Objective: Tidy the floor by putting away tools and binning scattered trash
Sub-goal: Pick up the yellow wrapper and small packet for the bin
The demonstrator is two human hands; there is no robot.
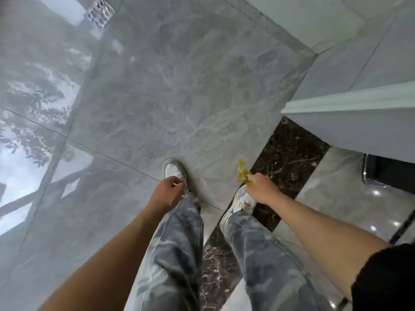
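The yellow wrapper sits in the right hand, pinched at the fingertips and sticking out forward and to the left of the knuckles, held up above the grey tiled floor and the dark marble strip. It is crinkled and see-through, with a small greenish patch near the fingers; what it once wrapped cannot be made out, and the part inside the hand is hidden.

The left hand hangs over the left trouser leg, just behind the left white shoe. Its fingers are curled loosely inward with nothing visible in them; whether they touch the fabric cannot be told.

The right hand's grip is closed on the wrapper, thumb side hidden under the back of the hand. It hovers over the toe of the right shoe, covering part of it. A black sleeve is cut off at the lower right edge. A metal floor drain lies well away at the top left, blurred. The white cabinet on the right is cut off by the frame.
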